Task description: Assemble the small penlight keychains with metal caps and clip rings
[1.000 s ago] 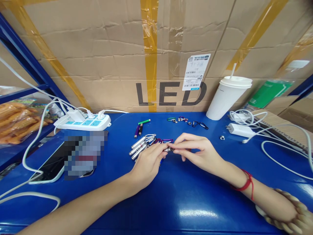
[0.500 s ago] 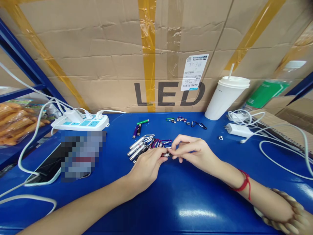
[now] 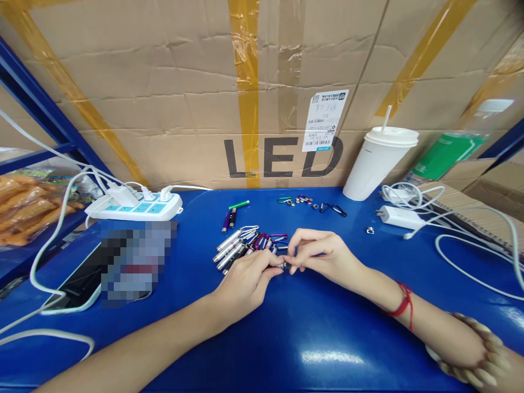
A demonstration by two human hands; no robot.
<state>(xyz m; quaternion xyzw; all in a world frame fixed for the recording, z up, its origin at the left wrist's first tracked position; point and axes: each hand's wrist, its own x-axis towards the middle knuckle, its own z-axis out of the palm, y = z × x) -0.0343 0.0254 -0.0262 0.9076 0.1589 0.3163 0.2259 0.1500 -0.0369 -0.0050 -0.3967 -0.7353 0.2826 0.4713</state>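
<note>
Small metal cylinder (image 3: 282,265) sits pinched by thumb and fingers of the left hand (image 3: 245,275) over the blue tabletop (image 3: 262,349), fingertips of the right hand (image 3: 323,254) gripping its end, where an uneven pull could drop it among the silver penlights (image 3: 229,240).

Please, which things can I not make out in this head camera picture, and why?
Held part: head view, mostly hidden by left hand and right hand.
Whatever lies beside the phone: head view, masked by pixel blocks.
Fine print on white label: head view, too small.
Clear bag: head view, cut off by left edge.
</note>
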